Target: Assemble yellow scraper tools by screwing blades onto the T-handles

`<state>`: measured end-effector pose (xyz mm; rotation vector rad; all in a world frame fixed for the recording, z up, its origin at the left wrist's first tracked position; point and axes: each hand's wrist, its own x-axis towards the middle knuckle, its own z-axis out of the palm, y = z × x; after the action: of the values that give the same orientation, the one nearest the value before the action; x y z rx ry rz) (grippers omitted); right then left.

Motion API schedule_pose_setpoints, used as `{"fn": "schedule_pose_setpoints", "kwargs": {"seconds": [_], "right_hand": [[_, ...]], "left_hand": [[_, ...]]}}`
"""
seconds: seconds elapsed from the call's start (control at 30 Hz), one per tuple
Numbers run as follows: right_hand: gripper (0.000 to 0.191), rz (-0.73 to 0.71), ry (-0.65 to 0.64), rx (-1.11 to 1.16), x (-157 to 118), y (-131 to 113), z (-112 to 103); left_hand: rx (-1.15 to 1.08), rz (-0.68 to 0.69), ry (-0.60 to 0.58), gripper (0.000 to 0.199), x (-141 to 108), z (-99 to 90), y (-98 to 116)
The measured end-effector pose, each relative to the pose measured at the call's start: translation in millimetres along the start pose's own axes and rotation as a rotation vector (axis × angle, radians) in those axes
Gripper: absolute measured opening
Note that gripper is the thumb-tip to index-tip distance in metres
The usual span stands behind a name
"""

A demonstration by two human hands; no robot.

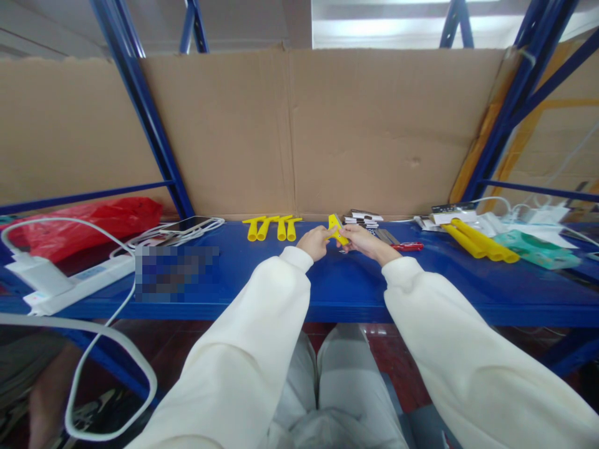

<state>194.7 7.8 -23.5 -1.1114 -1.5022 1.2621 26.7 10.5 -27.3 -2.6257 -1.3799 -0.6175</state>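
Note:
Between my two hands, above the blue table, is a yellow scraper (334,222) with a flat T-shaped head. My left hand (314,243) grips one side of it, fingers closed. From the other side my right hand (367,242) pinches it near the lower end; the fingers cover part of the piece. To the left, several yellow scraper handles (263,231) stand in a row. Just beyond my right hand lie small black-and-white packets (364,217) and thin metallic strips (386,236). A red tool (409,247) rests right of my right wrist; its kind is unclear.
A white power strip (88,284) with cables and a red plastic bag (100,224) occupy the left. On the right, more yellow handles (482,243) lie beside a green packet (536,248). Cardboard (224,131) walls off the back, between blue posts (150,118). Another person's leg shows lower left.

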Motion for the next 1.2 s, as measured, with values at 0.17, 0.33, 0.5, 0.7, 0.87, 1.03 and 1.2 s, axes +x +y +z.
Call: {"fn": "schedule_pose_setpoints", "kwargs": {"seconds": [0.17, 0.33, 0.5, 0.7, 0.87, 1.03, 1.2], "right_hand": [[0.014, -0.012, 0.018, -0.028, 2, 0, -1], [0.014, 0.005, 0.056, -0.069, 1, -3, -7], [0.012, 0.046, 0.062, -0.075, 0, -4, -15], [0.002, 0.049, -0.005, -0.029, 3, -2, -22], [0.008, 0.042, -0.027, -0.024, 4, 0, -23], [0.011, 0.05, -0.028, -0.016, 5, 0, -24], [0.008, 0.084, -0.008, -0.023, 3, -2, -21]], "left_hand": [[0.018, 0.021, -0.023, 0.063, -5, -5.0, 3], [0.1, 0.055, -0.115, 0.071, -9, -9.5, 2], [0.204, 0.08, -0.166, 0.062, -10, -10.3, 6], [0.258, 0.127, -0.173, 0.064, -8, -6.9, 11], [0.244, 0.125, -0.165, 0.067, -7, -4.1, 10], [0.239, 0.118, -0.157, 0.066, -7, -4.1, 10], [0.247, 0.12, -0.172, 0.054, -7, -6.0, 10]]}}
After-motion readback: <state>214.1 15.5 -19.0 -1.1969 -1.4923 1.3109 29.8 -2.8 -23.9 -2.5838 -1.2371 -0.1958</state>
